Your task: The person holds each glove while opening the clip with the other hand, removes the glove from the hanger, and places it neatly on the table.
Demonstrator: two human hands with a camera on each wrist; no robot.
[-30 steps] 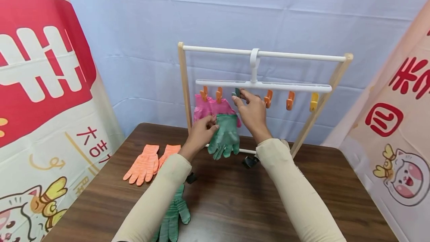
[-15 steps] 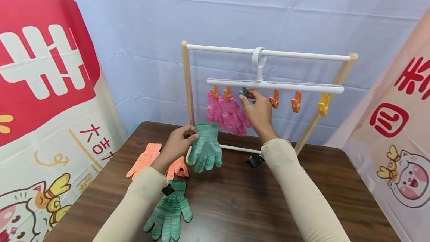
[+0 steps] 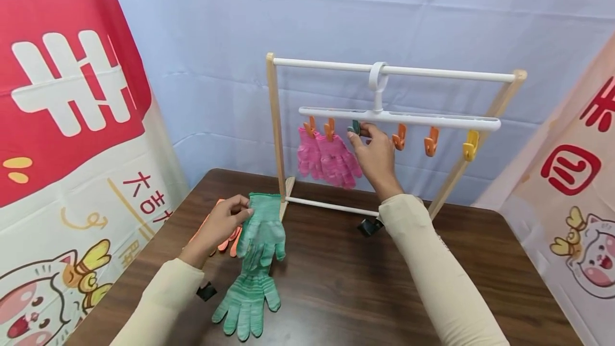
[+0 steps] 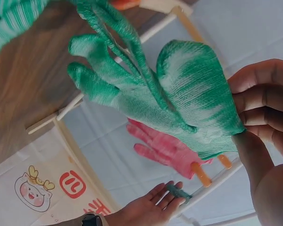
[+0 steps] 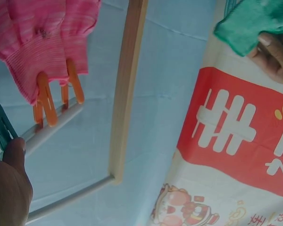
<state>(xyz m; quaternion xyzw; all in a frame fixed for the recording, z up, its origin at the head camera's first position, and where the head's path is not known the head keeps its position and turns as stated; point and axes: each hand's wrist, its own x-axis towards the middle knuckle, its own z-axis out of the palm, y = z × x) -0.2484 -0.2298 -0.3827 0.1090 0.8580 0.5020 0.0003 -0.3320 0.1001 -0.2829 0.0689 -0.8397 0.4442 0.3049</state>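
Observation:
My left hand (image 3: 225, 224) pinches a green knit glove (image 3: 263, 223) by the side of its cuff, with the glove's fingers hanging down. Below it a second green glove (image 3: 247, 303) lies flat on the table, partly overlapped in the head view. My right hand (image 3: 377, 156) pinches a dark green clothespin (image 3: 354, 127) under the white hanger (image 3: 432, 119). To the left of that clothespin, two orange clothespins (image 5: 46, 101) hold pink gloves (image 3: 329, 159) by their cuffs. In the left wrist view the held glove (image 4: 193, 89) fills the middle, fingers and thumb at its cuff edge.
The hanger hooks over the top bar of a wooden rack (image 3: 276, 122) on the brown table (image 3: 365, 292). Right of my right hand hang two more orange clothespins (image 3: 399, 136) and a yellow clothespin (image 3: 471, 146). Orange gloves (image 3: 235, 240) lie partly behind my left hand.
My left hand has carried the green glove left and down, away from the pink gloves and over the table. My right hand has stayed at the dark green clothespin.

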